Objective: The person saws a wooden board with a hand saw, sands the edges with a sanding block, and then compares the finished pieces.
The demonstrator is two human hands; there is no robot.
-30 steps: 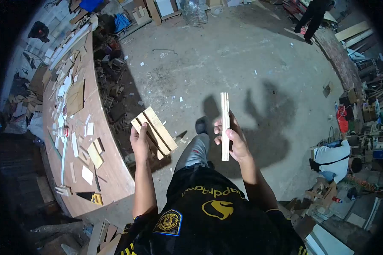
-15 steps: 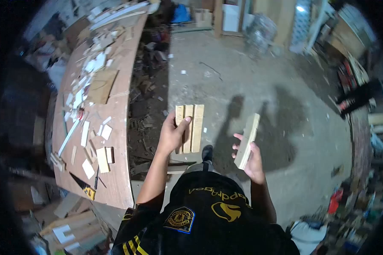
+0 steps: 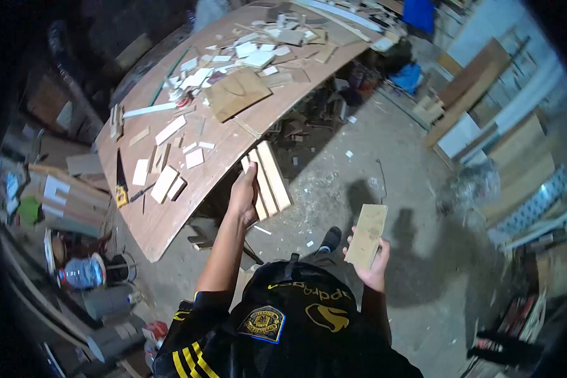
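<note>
My left hand [image 3: 243, 194] is closed around a light wooden block [image 3: 274, 176] with long grooves running down its face. It holds the block by its left side, close to the edge of the workbench [image 3: 164, 234]. Lower on the right, my right hand [image 3: 377, 268] grips a flat, rectangular piece of wood [image 3: 366, 234]. Its broad tan face is turned up, and the fingers wrap its sides from below. The two pieces are held apart over the floor.
On the workbench lie a handsaw with a yellow handle [image 3: 121, 194], a brown square board [image 3: 236, 93], small wood blocks [image 3: 165, 183] and many white offcuts. Planks [image 3: 472, 82] lean at the back right. A blue water bottle [image 3: 82, 273] is at the lower left.
The view has swung left, bringing more of the workbench in. The grooved block has tilted and is nearer the bench edge. The right-hand piece has turned from edge-on to show its broad face.
</note>
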